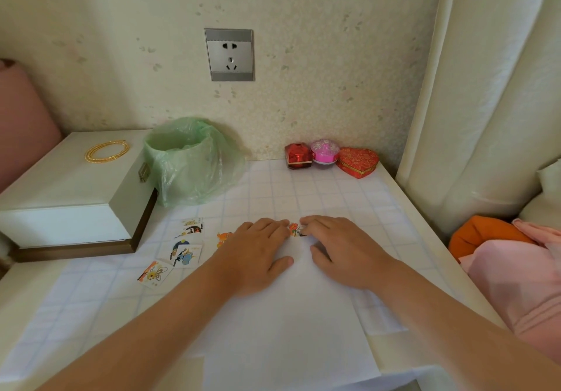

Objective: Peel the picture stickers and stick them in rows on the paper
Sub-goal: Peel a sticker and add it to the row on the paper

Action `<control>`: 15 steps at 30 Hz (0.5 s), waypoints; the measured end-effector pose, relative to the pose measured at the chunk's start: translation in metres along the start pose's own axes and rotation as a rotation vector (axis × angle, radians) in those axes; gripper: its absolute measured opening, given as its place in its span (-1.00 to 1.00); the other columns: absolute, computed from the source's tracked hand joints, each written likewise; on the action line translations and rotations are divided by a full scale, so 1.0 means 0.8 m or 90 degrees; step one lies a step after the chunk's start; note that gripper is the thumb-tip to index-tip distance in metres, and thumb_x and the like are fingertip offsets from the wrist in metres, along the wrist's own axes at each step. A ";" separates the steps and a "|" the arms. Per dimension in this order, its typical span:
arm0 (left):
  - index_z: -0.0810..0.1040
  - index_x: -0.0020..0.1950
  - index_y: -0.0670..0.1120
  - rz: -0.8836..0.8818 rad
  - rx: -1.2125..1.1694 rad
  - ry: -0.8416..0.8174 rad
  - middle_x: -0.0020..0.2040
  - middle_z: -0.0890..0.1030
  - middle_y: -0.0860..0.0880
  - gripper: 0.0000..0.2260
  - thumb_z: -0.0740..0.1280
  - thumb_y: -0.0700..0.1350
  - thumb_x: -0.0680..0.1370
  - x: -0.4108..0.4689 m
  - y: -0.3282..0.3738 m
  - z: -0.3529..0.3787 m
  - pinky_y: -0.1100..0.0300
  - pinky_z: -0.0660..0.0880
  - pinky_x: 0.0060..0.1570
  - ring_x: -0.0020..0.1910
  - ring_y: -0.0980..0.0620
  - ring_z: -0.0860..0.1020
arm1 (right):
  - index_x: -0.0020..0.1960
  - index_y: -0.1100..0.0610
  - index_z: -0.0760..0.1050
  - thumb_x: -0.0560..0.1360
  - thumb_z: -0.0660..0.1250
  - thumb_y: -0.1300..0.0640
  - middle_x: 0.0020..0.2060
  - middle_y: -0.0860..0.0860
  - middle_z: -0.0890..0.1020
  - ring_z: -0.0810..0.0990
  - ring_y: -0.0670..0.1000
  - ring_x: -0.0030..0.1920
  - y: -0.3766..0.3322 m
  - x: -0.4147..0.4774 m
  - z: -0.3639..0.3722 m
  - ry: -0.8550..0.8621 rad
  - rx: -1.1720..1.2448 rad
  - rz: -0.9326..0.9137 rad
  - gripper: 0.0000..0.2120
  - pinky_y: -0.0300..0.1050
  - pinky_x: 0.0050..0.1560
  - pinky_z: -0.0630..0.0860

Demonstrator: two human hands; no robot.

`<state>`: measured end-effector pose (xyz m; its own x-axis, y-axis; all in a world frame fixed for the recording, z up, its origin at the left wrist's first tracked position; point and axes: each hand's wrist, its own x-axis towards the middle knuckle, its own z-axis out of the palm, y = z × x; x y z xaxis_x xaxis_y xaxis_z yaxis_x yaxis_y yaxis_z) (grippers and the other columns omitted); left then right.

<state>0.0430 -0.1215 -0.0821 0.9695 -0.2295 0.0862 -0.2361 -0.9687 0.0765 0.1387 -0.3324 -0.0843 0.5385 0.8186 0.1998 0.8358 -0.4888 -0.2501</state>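
A white sheet of paper lies in front of me on the checked table cover. Both hands rest flat on its far end. My left hand and my right hand have their fingertips on either side of a small orange picture sticker at the paper's top edge, touching or pressing it. Another orange sticker shows just left of my left hand. Several loose picture stickers on backing squares lie to the left of the paper.
A white box with a gold bangle on it stands at the left. Beside it is a bin lined with a green bag. Three small red and pink gift boxes sit by the wall. Orange and pink cloth lies at the right.
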 end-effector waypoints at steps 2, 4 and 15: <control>0.28 0.52 -0.03 0.004 -0.010 -0.010 0.55 0.27 0.03 -0.40 -0.09 0.23 0.57 -0.001 0.000 0.000 0.11 0.24 0.40 0.49 0.03 0.24 | 0.30 0.06 0.45 0.57 0.20 0.11 0.36 -0.06 0.50 0.48 -0.04 0.29 -0.002 0.000 -0.001 0.005 0.000 -0.003 -0.69 -0.10 0.31 0.40; 0.29 0.52 -0.02 0.009 -0.037 -0.006 0.52 0.32 -0.01 -0.41 -0.08 0.20 0.57 -0.002 -0.001 -0.002 0.11 0.27 0.39 0.48 -0.01 0.27 | 0.26 0.02 0.46 0.56 0.19 0.11 0.29 -0.08 0.52 0.52 -0.05 0.17 -0.004 0.000 -0.001 0.005 0.002 -0.011 -0.71 -0.11 0.21 0.44; 0.52 0.32 0.02 -0.021 -0.123 0.023 0.45 0.40 0.04 -0.39 -0.10 0.24 0.48 -0.005 -0.002 -0.011 0.11 0.45 0.26 0.45 0.08 0.32 | 0.11 0.11 0.60 0.54 0.27 0.19 0.24 -0.03 0.62 0.62 0.02 0.10 0.000 0.001 0.000 0.051 0.015 0.006 -0.80 -0.15 0.10 0.52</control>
<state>0.0390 -0.1183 -0.0741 0.9748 -0.1909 0.1154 -0.2157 -0.9386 0.2692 0.1389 -0.3315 -0.0840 0.5546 0.7865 0.2719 0.8280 -0.4890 -0.2744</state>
